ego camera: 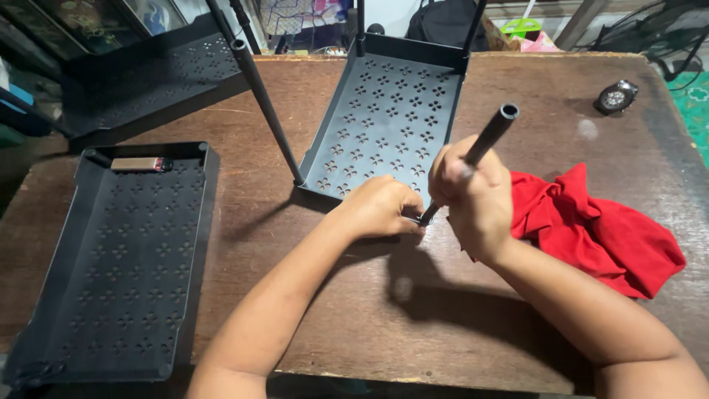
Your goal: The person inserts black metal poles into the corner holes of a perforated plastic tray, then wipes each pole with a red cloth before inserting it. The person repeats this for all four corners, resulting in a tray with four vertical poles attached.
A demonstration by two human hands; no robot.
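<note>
at a worn wooden table [546, 103], the right hand [473, 193] grips a black tube [484, 142] with fingers wrapped tight, its lower end at the corner of a perforated dark shelf tray [384, 125] (tilted, mid-table); the left hand [378, 207], fingers curled, presses that corner beside a red cloth [598, 233].

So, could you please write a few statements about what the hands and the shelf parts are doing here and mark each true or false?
1. The right hand grips a dark tube. True.
2. The left hand rests on the red cloth. False: it rests at the near corner of the perforated tray.
3. A loose tray lies flat at the table's left. True.
4. The red cloth lies inside that tray. False: it lies on the wooden table, right of the hands.
</note>
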